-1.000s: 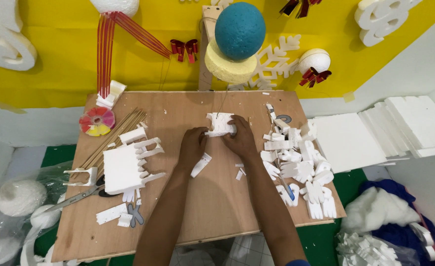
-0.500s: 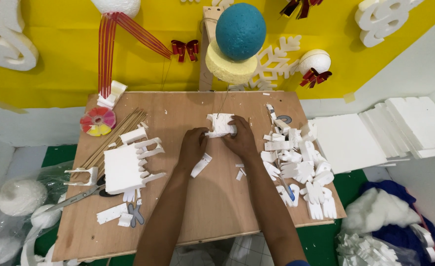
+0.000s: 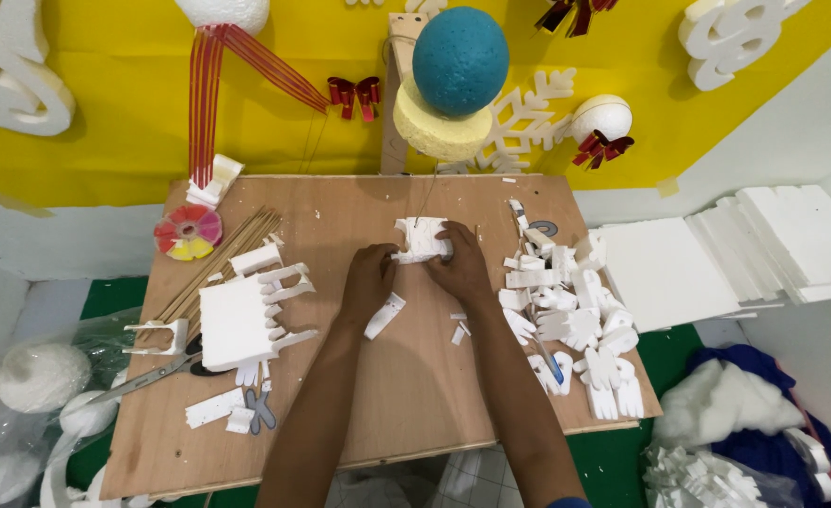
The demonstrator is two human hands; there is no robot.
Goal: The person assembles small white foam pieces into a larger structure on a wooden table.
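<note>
Two hands meet at the far middle of the wooden tabletop [image 3: 415, 414], both closed on one small white foam cutout [image 3: 422, 237]. Left hand [image 3: 370, 279] grips its near-left edge with fingers curled over it; right hand [image 3: 460, 263] grips the right edge, fingertips over the top. The piece lies flat on the board, touching it, well apart from the pile of finished foam shapes [image 3: 575, 320] on the right and the thick foam block [image 3: 237, 322] on the left.

Judgement: foam this thin snaps readily, so pressure should stay light and even, with support close to whichever narrow part is being worked and the piece kept down against the board.

Orientation: the cutout is nearly as deep as it is wide; its long axis appears to run left to right. Which end is its top, I cannot tell.
</note>
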